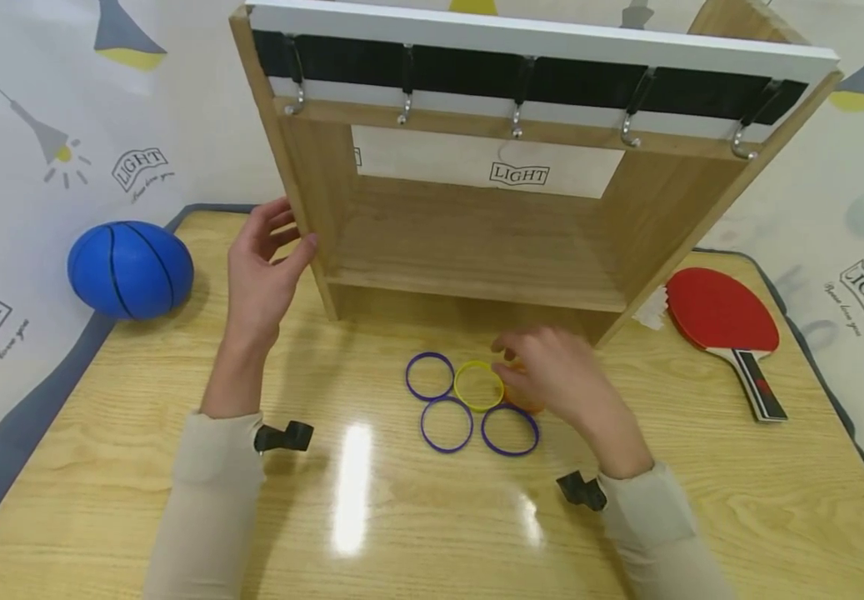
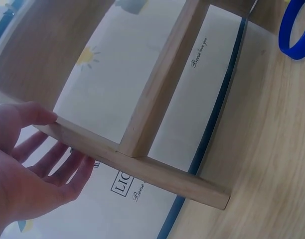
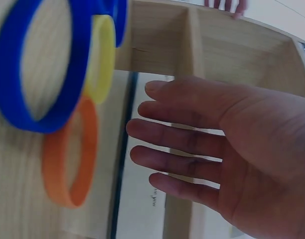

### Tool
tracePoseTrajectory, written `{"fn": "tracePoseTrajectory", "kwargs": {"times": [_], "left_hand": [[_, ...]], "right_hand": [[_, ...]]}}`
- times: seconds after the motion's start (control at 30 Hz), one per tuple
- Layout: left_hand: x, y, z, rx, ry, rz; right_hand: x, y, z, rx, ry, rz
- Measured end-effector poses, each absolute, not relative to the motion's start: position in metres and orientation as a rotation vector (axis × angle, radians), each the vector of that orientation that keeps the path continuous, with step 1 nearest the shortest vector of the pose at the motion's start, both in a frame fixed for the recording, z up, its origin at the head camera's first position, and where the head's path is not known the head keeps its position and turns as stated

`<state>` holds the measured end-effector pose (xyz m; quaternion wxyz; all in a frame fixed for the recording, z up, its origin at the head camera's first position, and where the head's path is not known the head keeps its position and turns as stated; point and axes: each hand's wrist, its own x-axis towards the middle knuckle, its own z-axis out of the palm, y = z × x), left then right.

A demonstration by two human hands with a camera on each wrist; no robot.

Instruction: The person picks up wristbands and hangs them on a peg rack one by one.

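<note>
A wooden shelf unit [image 1: 476, 287] stands on the table, with a row of metal hooks along its top front. My left hand [image 1: 262, 271] holds its left side panel, thumb at the front edge and fingers around the outer side. In front of the unit, silicone wristbands lie close together: a yellow wristband [image 1: 479, 410], an orange wristband [image 3: 52, 169] and three blue ones, among them the front right blue wristband [image 1: 510, 453]. My right hand [image 1: 566, 379] hovers over the orange wristband, partly hiding it in the head view. In the right wrist view its fingers extend, holding nothing.
A blue ball [image 1: 130, 271] sits on the table at the left. To the right of the unit lies a red table tennis paddle [image 1: 724, 308], its handle toward me. Printed cloth walls [image 1: 34, 250] surround the table's back and sides.
</note>
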<state>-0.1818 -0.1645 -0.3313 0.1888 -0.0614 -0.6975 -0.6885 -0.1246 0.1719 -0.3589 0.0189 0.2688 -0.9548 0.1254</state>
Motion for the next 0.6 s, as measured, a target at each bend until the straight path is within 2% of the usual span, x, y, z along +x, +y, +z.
{"fn": "tracePoseTrajectory", "kwargs": {"times": [0.6], "left_hand": [[-0.181, -0.164, -0.331, -0.157, -1.963, -1.934]], "right_hand": [[-0.132, 0.165, -0.388, 0.777, -2.977, 0.335]]}}
